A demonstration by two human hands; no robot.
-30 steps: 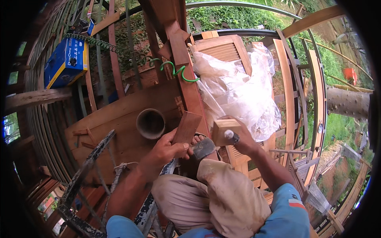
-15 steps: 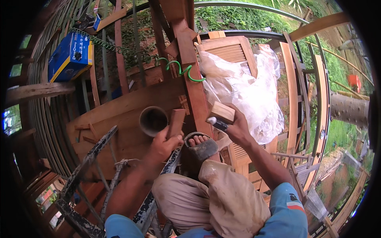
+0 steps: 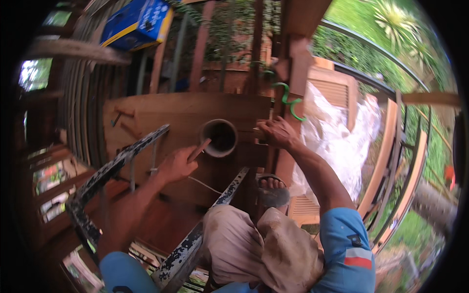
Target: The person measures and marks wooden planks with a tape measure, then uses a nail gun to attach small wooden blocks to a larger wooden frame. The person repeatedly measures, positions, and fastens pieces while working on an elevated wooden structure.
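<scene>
My left hand (image 3: 178, 164) is closed around a reddish-brown wood piece (image 3: 199, 150), its tip close to the rim of a round, deep pot (image 3: 203, 133). The pot stands on a broad brown wooden board (image 3: 166, 110), its inside dark. Right of the pot, my right hand (image 3: 279, 132) reaches down with curled fingers at the board's edge, beside the reddish wooden post. Small wood pieces lie under and next to its fingertips. What those fingers grip is hidden and blurred. My sandalled foot (image 3: 273, 195) rests below that hand.
A metal frame (image 3: 122, 155) with peeling dark paint crosses in front of the board. Small wood strips (image 3: 128, 128) lie at its left. A blue box (image 3: 139, 24) sits beyond. A green coiled hose (image 3: 291, 102) hangs by the post. Clear plastic (image 3: 337, 139) covers a louvred panel (image 3: 334, 80).
The view has shifted. My right hand has moved from above the plastic to the board's edge; the pale block it held no longer shows clearly. My left hand has moved left, keeping its wood piece.
</scene>
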